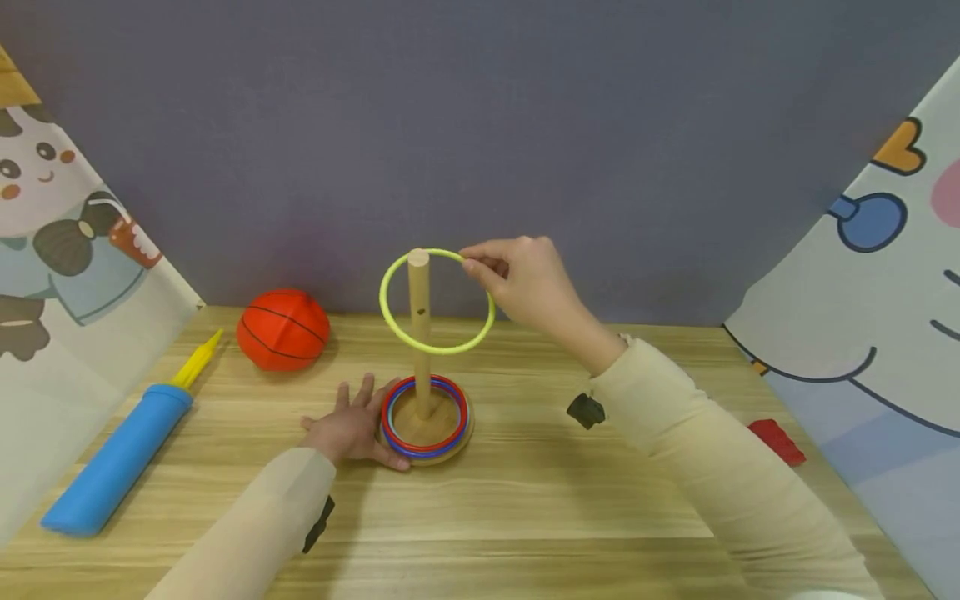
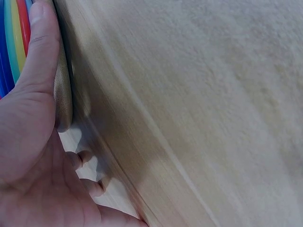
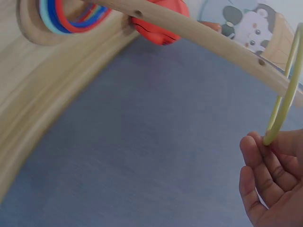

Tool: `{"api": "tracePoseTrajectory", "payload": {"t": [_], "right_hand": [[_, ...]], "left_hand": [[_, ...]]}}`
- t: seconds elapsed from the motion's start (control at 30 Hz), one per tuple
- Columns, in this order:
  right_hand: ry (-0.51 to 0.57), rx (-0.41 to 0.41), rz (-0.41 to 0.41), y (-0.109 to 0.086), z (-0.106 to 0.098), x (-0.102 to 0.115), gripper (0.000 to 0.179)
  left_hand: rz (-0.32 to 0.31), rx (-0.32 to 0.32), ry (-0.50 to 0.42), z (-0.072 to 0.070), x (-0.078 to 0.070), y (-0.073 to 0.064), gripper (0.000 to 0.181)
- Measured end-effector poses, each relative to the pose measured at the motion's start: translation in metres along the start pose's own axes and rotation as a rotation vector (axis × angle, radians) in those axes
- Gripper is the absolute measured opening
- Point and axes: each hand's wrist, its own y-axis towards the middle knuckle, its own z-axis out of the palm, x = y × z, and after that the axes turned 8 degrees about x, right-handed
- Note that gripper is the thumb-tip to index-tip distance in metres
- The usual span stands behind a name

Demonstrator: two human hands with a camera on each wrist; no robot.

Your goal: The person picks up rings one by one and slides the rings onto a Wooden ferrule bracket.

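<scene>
My right hand [image 1: 528, 279] pinches a yellow ring [image 1: 437, 350] between thumb and fingertips. The ring hangs around the upper part of a wooden post [image 1: 422, 333], and in the right wrist view the post [image 3: 227, 46] passes through it. Low on the post, red and blue rings [image 1: 463, 417] lie stacked on its round wooden base [image 1: 423, 429]; the left wrist view adds yellow and teal ones. Fingers spread, my left hand [image 1: 348, 429] rests against the base's left side, its thumb [image 2: 40, 52] along the edge of base and rings.
A red ball [image 1: 283, 331] with black lines sits at the back left. Left of my left hand lies a blue pump [image 1: 120, 458] with a yellow nozzle. A small red piece [image 1: 777, 442] is at the right. A grey wall [image 1: 480, 150] closes the back.
</scene>
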Motion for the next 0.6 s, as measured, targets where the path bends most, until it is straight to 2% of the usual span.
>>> {"api": "tracePoseTrajectory", "payload": {"t": [0.23, 0.4, 0.6], "right_hand": [[-0.028, 0.098, 0.014, -0.004, 0.030, -0.007, 0.021], [-0.057, 0.154, -0.010, -0.014, 0.058, -0.015, 0.020], [-0.081, 0.216, -0.018, -0.025, 0.087, -0.026, 0.019]], "left_hand": [[-0.008, 0.024, -0.016, 0.002, 0.007, 0.006, 0.133], [-0.005, 0.010, -0.028, -0.001, 0.000, 0.000, 0.131], [-0.016, 0.020, -0.025, -0.001, -0.002, -0.001, 0.130]]}}
